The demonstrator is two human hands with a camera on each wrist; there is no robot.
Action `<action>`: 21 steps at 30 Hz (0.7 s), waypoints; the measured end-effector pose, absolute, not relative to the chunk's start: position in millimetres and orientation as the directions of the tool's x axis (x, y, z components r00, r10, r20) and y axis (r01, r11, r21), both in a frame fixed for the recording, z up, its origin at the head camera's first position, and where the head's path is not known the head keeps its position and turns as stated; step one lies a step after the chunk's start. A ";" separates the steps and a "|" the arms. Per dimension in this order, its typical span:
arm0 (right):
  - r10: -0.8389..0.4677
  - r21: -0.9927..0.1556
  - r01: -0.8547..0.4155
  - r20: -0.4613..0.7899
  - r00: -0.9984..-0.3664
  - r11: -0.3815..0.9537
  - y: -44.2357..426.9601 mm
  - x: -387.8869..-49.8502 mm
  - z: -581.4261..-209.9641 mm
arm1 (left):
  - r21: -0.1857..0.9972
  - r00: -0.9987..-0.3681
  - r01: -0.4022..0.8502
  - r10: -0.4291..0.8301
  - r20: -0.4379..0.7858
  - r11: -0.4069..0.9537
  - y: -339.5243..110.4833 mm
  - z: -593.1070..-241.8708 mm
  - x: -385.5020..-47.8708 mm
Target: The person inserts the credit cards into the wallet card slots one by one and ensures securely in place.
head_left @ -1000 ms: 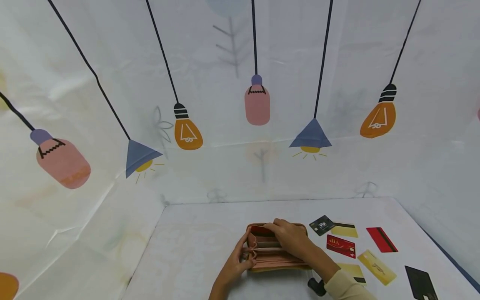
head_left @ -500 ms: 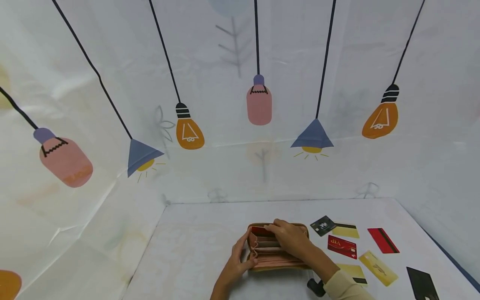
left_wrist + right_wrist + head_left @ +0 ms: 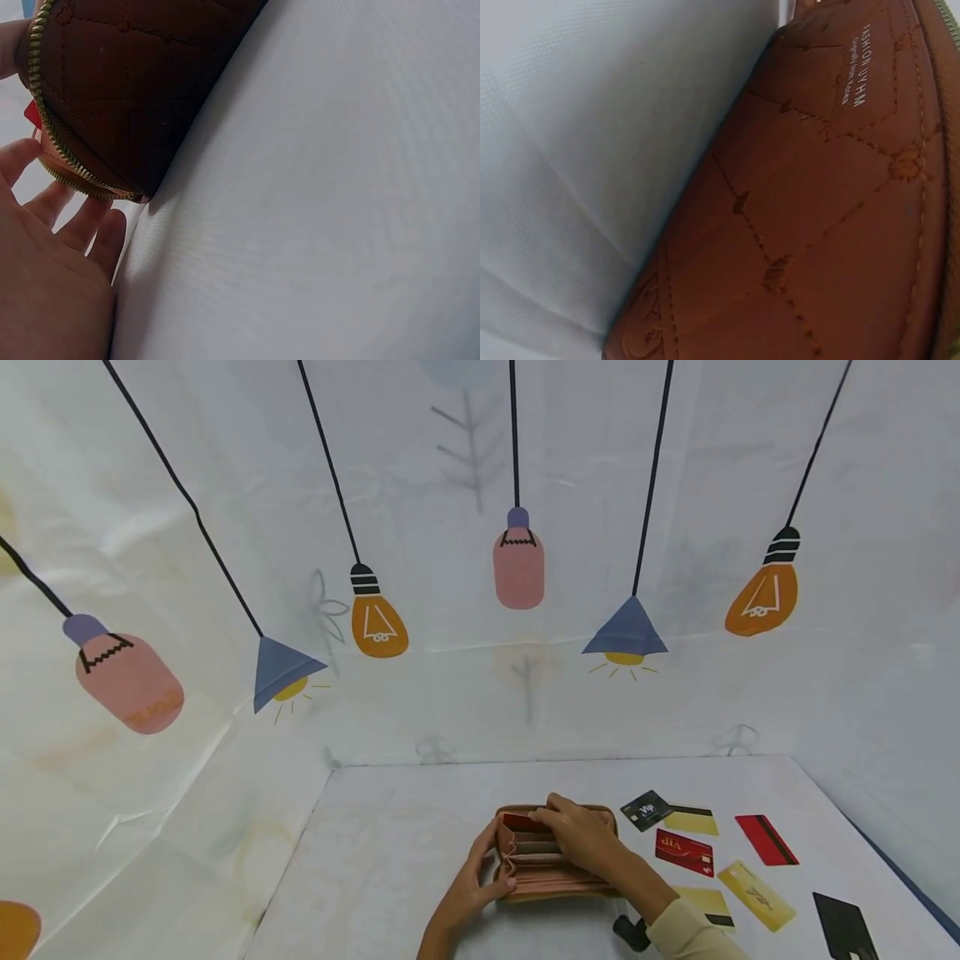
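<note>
Wallet (image 3: pixel 555 885) gripped by left hand (image 3: pixel 468 893); right hand (image 3: pixel 588 841) at red card (image 3: pixel 32 114), finger hold unclear. Best brace wallet wide, card flat.

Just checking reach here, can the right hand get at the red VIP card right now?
Probably yes: the red VIP card lies uncovered nearby on the table, though the right hand would first need to leave the wallet.

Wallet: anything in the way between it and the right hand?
Nothing visible. In the head view the right hand reaches over the open wallet, fingers at its far side. The left hand holds the left end, clear of it. Loose cards lie right of the wallet. What's under the right palm is hidden.
</note>
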State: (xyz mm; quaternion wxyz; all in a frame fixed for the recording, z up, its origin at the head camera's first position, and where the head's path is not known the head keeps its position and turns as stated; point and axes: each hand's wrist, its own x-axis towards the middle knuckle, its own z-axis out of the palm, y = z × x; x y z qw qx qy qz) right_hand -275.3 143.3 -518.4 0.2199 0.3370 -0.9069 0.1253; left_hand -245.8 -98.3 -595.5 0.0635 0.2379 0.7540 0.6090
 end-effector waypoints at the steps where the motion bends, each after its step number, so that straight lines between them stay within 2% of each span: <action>1: -0.557 -0.082 -0.667 0.479 -0.678 0.741 143.0 -275.6 -518.7 | 0.950 -0.879 0.278 0.437 0.192 0.142 -98.4 -595.2 -245.7; 11: -0.566 -0.100 -0.643 0.385 -0.728 0.759 139.6 -274.1 -521.3 | 0.973 -0.884 0.216 0.440 0.159 0.082 -98.2 -595.3 -244.1; 21: -0.579 -0.070 -0.661 0.421 -0.699 0.747 136.5 -273.9 -523.2 | 0.969 -0.866 0.240 0.465 0.185 0.062 -100.2 -596.4 -242.8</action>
